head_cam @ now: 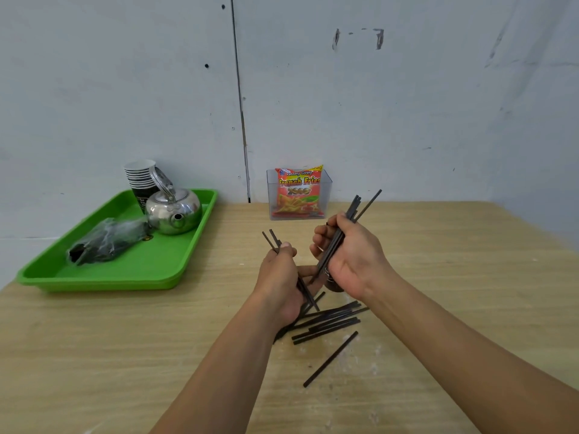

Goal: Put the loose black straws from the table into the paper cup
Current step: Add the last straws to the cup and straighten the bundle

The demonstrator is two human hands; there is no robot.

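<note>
Head view: left grip [279, 277] clamped on a few black straws [272, 238], right grip [351, 258] clamped on a bigger bundle [360, 205], over a mostly hidden dark paper cup [330, 286]. Loose straws [332, 322] nearer on worktop [454, 277], open room rightward. Green tray [125, 277] at far-left edge. Packet [297, 192] marked "French Fries 2000".

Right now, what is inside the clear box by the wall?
One red and orange snack packet stands inside the clear box. Anything behind the packet is covered by it.
</note>
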